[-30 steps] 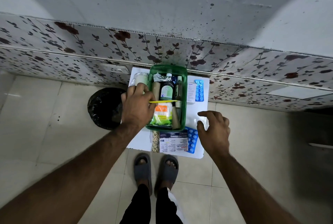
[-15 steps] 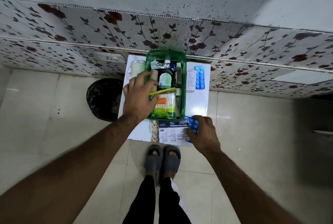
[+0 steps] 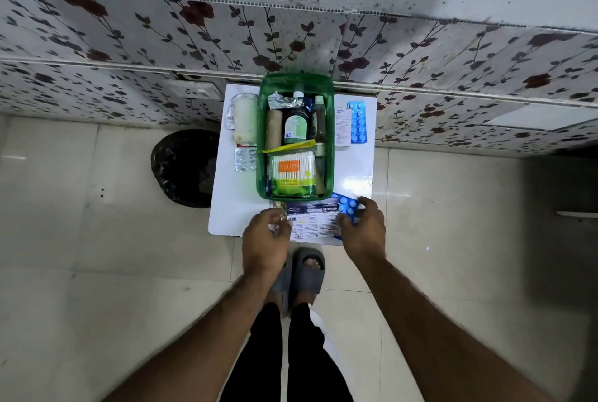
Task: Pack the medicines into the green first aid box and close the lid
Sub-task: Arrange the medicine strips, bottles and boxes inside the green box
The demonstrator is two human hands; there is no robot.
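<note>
The open green first aid box [image 3: 262, 142] stands on a small white table [image 3: 356, 168], holding bottles, a brown roll and a pack of cotton buds [image 3: 293, 175]. In front of it lies a white medicated dressing packet [image 3: 312, 220]. My right hand [image 3: 364, 230] grips a blue blister strip [image 3: 348, 205] at the packet's right end. My left hand [image 3: 267, 239] pinches a strip of yellowish tablets [image 3: 279, 205] at the packet's left end. More medicines lie loose: a blue blister strip [image 3: 357, 123], a white box [image 3: 342, 126], a silver blister [image 3: 245, 160] and a white roll [image 3: 246, 121].
A black-lined waste bin [image 3: 181, 168] stands on the tiled floor left of the table. A floral-patterned wall panel [image 3: 161, 45] runs behind the table. My feet in grey slippers [image 3: 307, 275] are just below the table's front edge.
My left hand left the box and came down to the tablet strip at the table's front. My right hand closed on the blue blister strip.
</note>
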